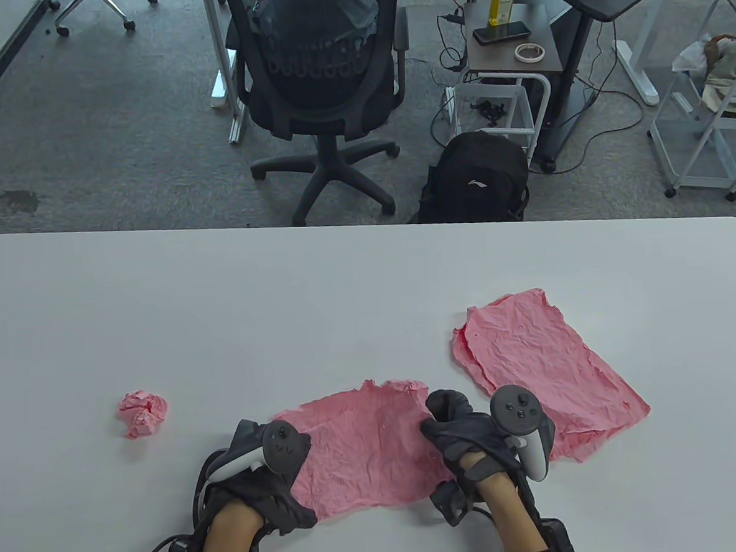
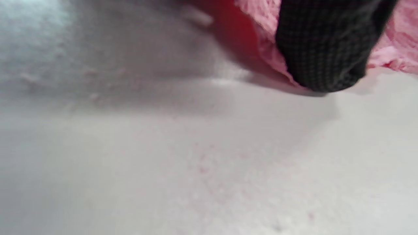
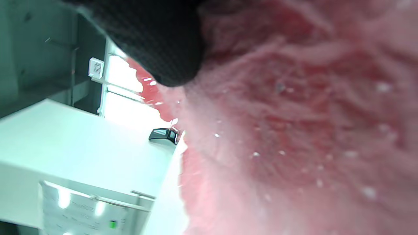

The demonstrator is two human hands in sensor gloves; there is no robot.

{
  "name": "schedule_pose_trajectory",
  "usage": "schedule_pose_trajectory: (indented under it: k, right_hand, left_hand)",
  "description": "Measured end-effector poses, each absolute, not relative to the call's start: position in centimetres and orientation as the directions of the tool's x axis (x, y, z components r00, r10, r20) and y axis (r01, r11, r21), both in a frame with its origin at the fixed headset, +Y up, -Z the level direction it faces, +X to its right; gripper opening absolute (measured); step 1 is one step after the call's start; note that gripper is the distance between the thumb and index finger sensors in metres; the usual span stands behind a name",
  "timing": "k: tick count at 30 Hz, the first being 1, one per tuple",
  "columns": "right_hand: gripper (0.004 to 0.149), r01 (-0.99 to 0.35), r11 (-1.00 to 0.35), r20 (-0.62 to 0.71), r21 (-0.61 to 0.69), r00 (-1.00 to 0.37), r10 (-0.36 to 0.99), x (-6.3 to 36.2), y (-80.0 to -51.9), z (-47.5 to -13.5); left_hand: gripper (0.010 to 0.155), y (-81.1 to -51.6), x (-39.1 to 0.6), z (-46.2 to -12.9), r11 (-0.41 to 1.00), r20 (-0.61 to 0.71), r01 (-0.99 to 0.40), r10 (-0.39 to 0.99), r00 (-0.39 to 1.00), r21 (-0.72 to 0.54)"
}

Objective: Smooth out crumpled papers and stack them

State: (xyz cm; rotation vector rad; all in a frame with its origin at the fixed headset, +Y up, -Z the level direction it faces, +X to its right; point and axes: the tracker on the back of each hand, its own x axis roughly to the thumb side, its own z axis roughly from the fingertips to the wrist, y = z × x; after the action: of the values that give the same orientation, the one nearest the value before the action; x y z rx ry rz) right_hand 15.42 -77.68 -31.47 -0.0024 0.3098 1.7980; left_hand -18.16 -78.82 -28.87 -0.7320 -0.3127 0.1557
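A wrinkled pink sheet [image 1: 366,450] lies spread at the table's near edge between my hands. My left hand [image 1: 274,475] is at its left edge, fingers hidden under the tracker. In the left wrist view a gloved fingertip [image 2: 326,49] holds the sheet's [image 2: 261,19] raised edge. My right hand [image 1: 445,418] curls its fingers around the sheet's right edge. Up close a fingertip [image 3: 156,42] sits against the sheet [image 3: 294,130]. A pile of flattened pink sheets [image 1: 535,365] lies to the right. A crumpled pink ball [image 1: 143,414] sits to the left.
The white table [image 1: 282,294] stretches bare beyond the papers. Past its far edge stand an office chair [image 1: 318,73], a black backpack [image 1: 474,182] and a side cart [image 1: 516,49] on the carpet.
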Motion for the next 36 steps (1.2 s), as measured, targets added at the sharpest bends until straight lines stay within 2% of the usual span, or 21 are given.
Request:
schedule_pose_trajectory:
  k: [2, 4, 7, 9, 11, 13, 18, 22, 25, 27, 29, 32, 34, 36]
  right_hand:
    - [0.088, -0.966, -0.02, -0.267, 0.259, -0.091, 0.959, 15.5, -78.8, -31.5]
    - [0.09, -0.953, 0.082, -0.333, 0.29, -0.02, 0.943, 15.5, -79.7, -31.6]
    - [0.085, -0.92, 0.189, -0.381, 0.343, 0.048, 0.923, 15.6, -80.4, -31.6]
    - [0.072, -0.887, 0.249, -0.401, 0.39, 0.081, 0.913, 15.3, -80.5, -31.6]
    - [0.054, -0.899, 0.217, -0.377, 0.38, 0.064, 0.924, 15.2, -80.4, -31.6]
    - [0.046, -0.927, 0.157, -0.351, 0.342, 0.029, 0.936, 15.3, -80.1, -31.5]
    - [0.04, -0.96, 0.146, -0.277, 0.24, 0.077, 0.958, 15.7, -79.5, -32.0]
    - [0.04, -0.978, 0.105, -0.1, 0.178, 0.088, 0.991, 16.2, -77.5, -32.4]
    - [0.039, -0.994, 0.102, 0.157, 0.035, 0.106, 0.982, 18.4, -74.6, -32.5]
    - [0.039, -0.97, 0.208, 0.265, -0.127, 0.169, 0.95, 21.1, -73.1, -32.2]
    - [0.039, -0.927, 0.301, 0.359, -0.222, 0.209, 0.91, 24.0, -72.3, -31.7]
    - [0.039, -0.862, 0.322, 0.384, -0.392, 0.165, 0.909, 27.9, -72.3, -30.4]
    - [0.04, -0.789, 0.267, 0.329, -0.553, 0.088, 0.94, 30.2, -72.9, -29.5]
    - [0.041, -0.728, 0.128, 0.18, -0.674, 0.006, 0.984, 31.7, -73.7, -28.6]
  left_hand:
    - [0.114, -78.9, -18.2, -28.9, 0.733, 0.222, -0.038, 0.255, 0.941, -0.679]
    - [0.114, -78.8, -18.2, -28.9, 0.735, 0.225, -0.034, 0.25, 0.942, -0.677]
    - [0.114, -78.9, -18.2, -28.9, 0.734, 0.223, -0.038, 0.255, 0.941, -0.679]
    - [0.114, -78.9, -18.2, -28.9, 0.732, 0.224, -0.037, 0.256, 0.941, -0.68]
    - [0.114, -78.9, -18.2, -28.9, 0.735, 0.227, -0.033, 0.252, 0.941, -0.678]
    - [0.114, -78.9, -18.2, -28.9, 0.733, 0.225, -0.04, 0.26, 0.939, -0.679]
    - [0.113, -78.9, -18.1, -28.9, 0.736, 0.243, -0.036, 0.268, 0.932, -0.676]
    - [0.106, -77.9, -18.3, -29.3, 0.792, 0.249, -0.074, 0.278, 0.928, -0.606]
    - [0.103, -76.2, -19.1, -29.2, 0.897, 0.264, -0.132, 0.261, 0.928, -0.422]
    - [0.101, -75.6, -19.5, -29.3, 0.928, 0.249, -0.168, 0.258, 0.934, -0.333]
    - [0.1, -75.3, -19.8, -29.3, 0.937, 0.245, -0.181, 0.259, 0.934, -0.299]
    - [0.1, -75.4, -19.8, -29.3, 0.937, 0.238, -0.195, 0.268, 0.934, -0.291]
    - [0.099, -75.5, -19.7, -29.4, 0.933, 0.238, -0.195, 0.272, 0.932, -0.303]
    - [0.099, -75.6, -19.7, -29.4, 0.934, 0.239, -0.189, 0.266, 0.934, -0.303]
